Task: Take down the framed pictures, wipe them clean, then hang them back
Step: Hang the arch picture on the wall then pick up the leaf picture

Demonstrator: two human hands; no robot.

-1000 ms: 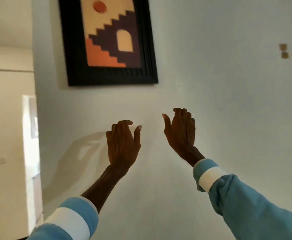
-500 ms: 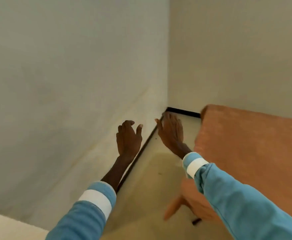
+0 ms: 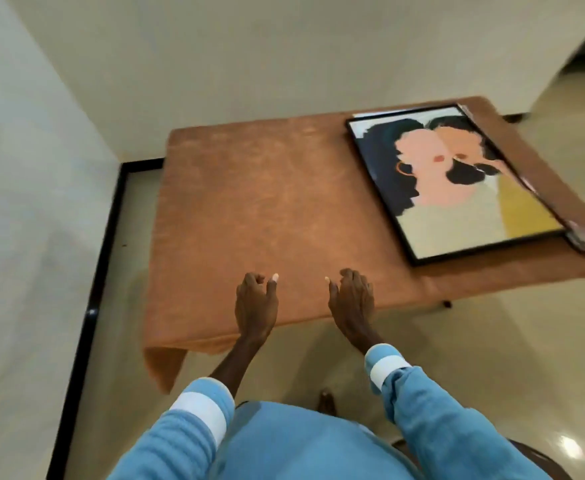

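While the fingers (image 3: 251,280) of the left hand (image 3: 256,306) curl loosely inward around nothing, its thumb sticks out straight, the pale nail catching the light. The right hand (image 3: 351,301) mirrors it just beside, knuckles up, fingers slackly bent and likewise grasping nothing, thumb pointing forward. The two hands are side by side but apart, over the near edge of a table (image 3: 267,202). Whether they touch its top or hover just above it cannot be told.

Behind the wrists come soft light-blue sleeves (image 3: 419,403), each with a broad white band at the cuff.

A rust-orange cloth (image 3: 164,362) covers the table. It looks napped and slightly mottled, like suede or velvet, and one corner droops in a fold at the near left.

The framed picture (image 3: 457,188) lies flat and face up on the far right part of the table, well apart from both hands and turned at an angle to the table's edges. It is a rectangle in a thin black frame, painted in flat blocks of peach, black, cream and mustard yellow. Along its right side lies a long narrow thing (image 3: 584,239) with a shiny, crinkled near end, too blurred to identify.

Below is a glossy cream floor (image 3: 492,341). A black skirting strip (image 3: 100,265) runs along the foot of the plain matte wall (image 3: 24,202) on the left.
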